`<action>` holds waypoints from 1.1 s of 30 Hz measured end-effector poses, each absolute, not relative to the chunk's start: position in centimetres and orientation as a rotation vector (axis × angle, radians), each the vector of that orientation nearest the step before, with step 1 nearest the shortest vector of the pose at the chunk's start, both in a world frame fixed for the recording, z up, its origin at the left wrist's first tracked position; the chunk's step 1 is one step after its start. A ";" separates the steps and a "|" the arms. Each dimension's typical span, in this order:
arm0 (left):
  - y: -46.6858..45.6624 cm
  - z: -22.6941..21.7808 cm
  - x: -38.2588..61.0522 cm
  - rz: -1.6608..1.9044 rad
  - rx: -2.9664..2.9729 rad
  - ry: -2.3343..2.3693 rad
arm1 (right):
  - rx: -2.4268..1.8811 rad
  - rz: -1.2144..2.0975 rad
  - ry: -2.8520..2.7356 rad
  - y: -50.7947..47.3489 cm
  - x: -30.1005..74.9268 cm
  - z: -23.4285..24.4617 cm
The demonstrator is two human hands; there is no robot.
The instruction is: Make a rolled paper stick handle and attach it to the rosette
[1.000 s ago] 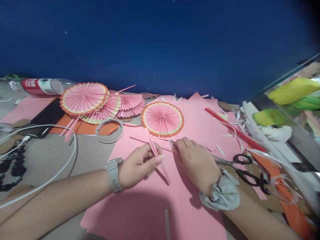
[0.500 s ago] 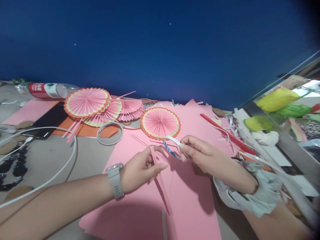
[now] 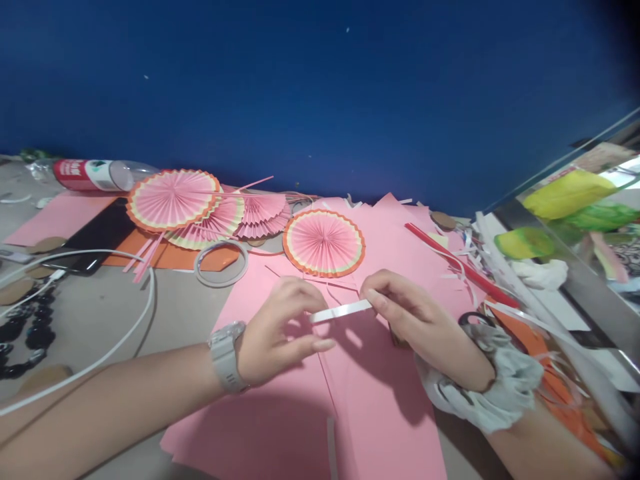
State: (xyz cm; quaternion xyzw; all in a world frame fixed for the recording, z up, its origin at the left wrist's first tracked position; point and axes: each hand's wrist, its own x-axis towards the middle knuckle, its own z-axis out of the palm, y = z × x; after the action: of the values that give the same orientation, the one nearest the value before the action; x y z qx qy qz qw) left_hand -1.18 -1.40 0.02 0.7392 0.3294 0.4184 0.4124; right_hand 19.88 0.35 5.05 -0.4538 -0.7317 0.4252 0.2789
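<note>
1. Turned since earlier: white ring (image 3: pixel 341 311), edge-on now, a slim, plain band between hands, over pink paper (image 3: pixel 373 427).
2. Right hand (image 3: pixel 417 323): grip clamped on its end.
3. Left hand (image 3: pixel 270 330): grip parted, contact unclear.

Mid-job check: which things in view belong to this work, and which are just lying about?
Likely part of the job:
narrow white band, in the right hand's grip
pink paper beneath the hands
pleated disc nearest the hands

Probably just lying about:
red-labelled bottle
black flat device
black beads
white cable
</note>
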 end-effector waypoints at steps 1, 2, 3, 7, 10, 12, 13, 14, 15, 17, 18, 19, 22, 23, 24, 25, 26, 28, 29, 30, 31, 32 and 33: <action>-1.5 0.1 -1.2 1.001 1.855 0.777 | -1.226 1.081 -1.984 0.4 19.8 4.9; -1.7 0.2 -1.1 0.939 1.847 0.762 | -1.220 1.012 -2.014 0.3 19.7 4.8; -1.8 0.2 -1.0 0.884 1.846 0.774 | -1.190 0.935 -2.059 0.2 19.6 4.6; -2.0 0.1 -0.7 0.807 1.974 0.873 | -0.950 0.635 -2.300 -0.5 19.0 3.8; -1.9 0.0 -0.6 0.775 2.049 0.856 | -0.914 0.594 -2.308 -1.0 18.8 3.5; -1.8 0.0 -0.6 0.780 2.048 0.849 | -0.947 0.639 -2.185 -1.0 18.9 3.6; -1.7 0.0 -0.6 0.805 2.050 0.851 | -0.979 0.656 -2.079 -0.9 19.0 3.7; -1.7 0.0 -0.7 0.833 2.061 0.844 | -1.023 0.673 -1.944 -0.6 19.2 3.8; -1.7 0.0 -0.7 0.855 2.081 0.827 | -1.063 0.699 -1.777 -0.3 19.4 4.0; -1.6 -0.1 -0.7 0.863 2.135 0.773 | -1.106 0.823 -1.393 0.5 19.7 4.4; -1.6 -0.2 -0.8 0.867 2.157 0.753 | -1.088 0.930 -1.210 0.9 19.9 4.6; -1.5 -0.3 -0.8 0.891 2.166 0.748 | -1.056 1.042 -1.057 1.2 19.9 4.8; -1.4 -0.4 -0.9 1.044 2.131 0.783 | -0.960 1.244 -0.844 1.6 19.8 5.4; -1.4 -0.4 -1.0 1.061 2.122 0.788 | -0.962 1.269 -0.826 1.6 19.7 5.5; -1.3 -0.3 -1.0 1.045 2.124 0.776 | -0.988 1.307 -0.828 1.5 19.6 5.5; -1.3 -0.3 -1.1 1.011 2.139 0.746 | -1.028 1.383 -0.850 1.3 19.6 5.5; -1.2 -0.2 -1.1 0.981 2.161 0.699 | -1.074 1.501 -0.893 1.2 19.5 5.3; -1.1 -0.2 -1.1 0.964 2.213 0.571 | -1.130 1.810 -1.024 0.9 19.4 4.8; -1.1 -0.2 -1.1 0.973 2.240 0.503 | -1.115 1.954 -1.093 0.7 19.3 4.5; -1.1 -0.2 -1.1 0.982 2.266 0.455 | -1.071 2.065 -1.151 0.6 19.3 4.3; -1.1 -0.3 -1.1 0.989 2.295 0.432 | -1.018 2.134 -1.187 0.4 19.2 4.2; -1.1 -0.3 -1.1 0.994 2.326 0.439 | -0.972 2.163 -1.201 0.3 19.2 4.1; -1.2 -0.4 -1.1 1.004 2.356 0.473 | -0.937 2.158 -1.196 0.3 19.2 4.1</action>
State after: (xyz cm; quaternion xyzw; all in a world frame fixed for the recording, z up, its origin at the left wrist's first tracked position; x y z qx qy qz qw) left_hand -1.12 -1.20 -0.40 0.8723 0.1752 0.3716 0.2653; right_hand 19.19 0.25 4.09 -0.3439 -0.4389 0.7921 0.2485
